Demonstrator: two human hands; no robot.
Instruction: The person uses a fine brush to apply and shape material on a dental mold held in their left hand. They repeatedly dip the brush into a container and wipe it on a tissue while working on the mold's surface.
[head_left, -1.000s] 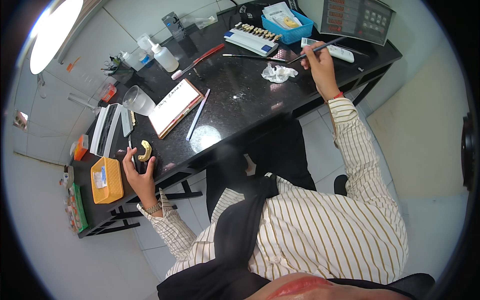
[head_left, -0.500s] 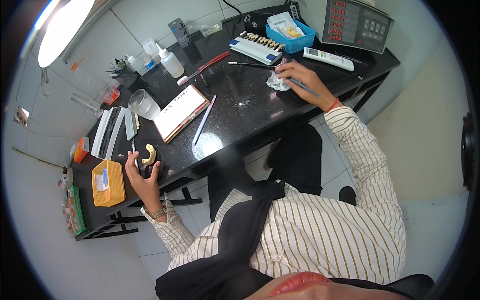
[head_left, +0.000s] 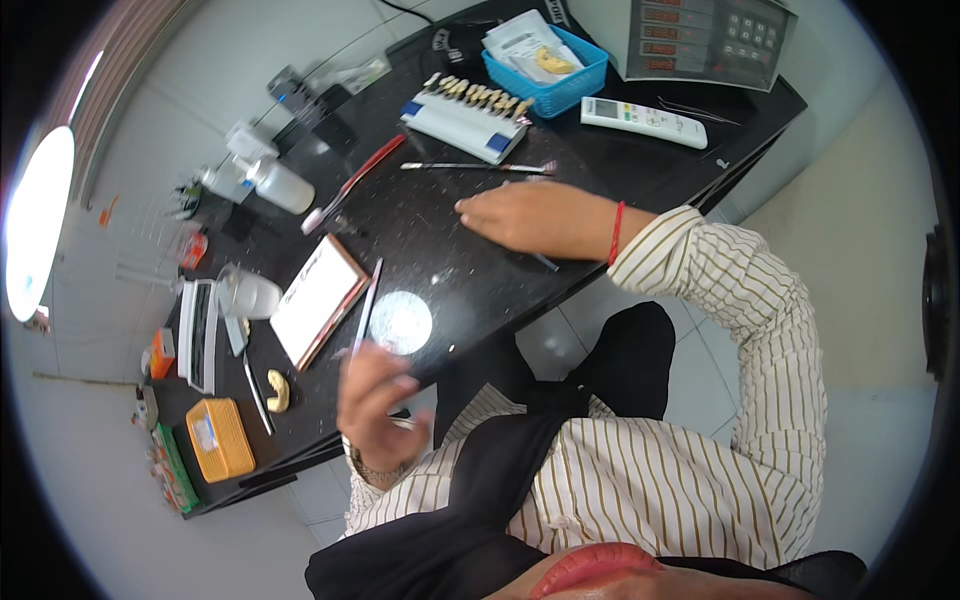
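My right hand (head_left: 530, 218) is palm down, low over the black table, with its fingers together and pointing left. The handle end of a slim blue-grey brush (head_left: 545, 262) sticks out below the palm; the fingers and the rest of the brush are mostly hidden. Just beyond it lies a dark-handled brush (head_left: 475, 167). My left hand (head_left: 378, 405) is blurred, raised at the front edge with thumb apart from loosely curled fingers and nothing visible in it. A pale lilac pen (head_left: 368, 303) lies just past its fingertips. Further left sits a cream horseshoe-shaped dental model (head_left: 277, 391).
A notepad (head_left: 318, 300), a glass of water (head_left: 250, 292) and a metal spatula (head_left: 257, 395) are on the left, near a yellow basket (head_left: 235, 450). Farther back are a tooth shade guide (head_left: 465, 125), a blue basket (head_left: 575, 92), a white remote (head_left: 645, 122) and a control box (head_left: 700, 45).
My left hand has left the dental model and moved right, toward the pen. My right hand has turned palm down and shifted left; the crumpled white tissue near it no longer shows. The view has turned.
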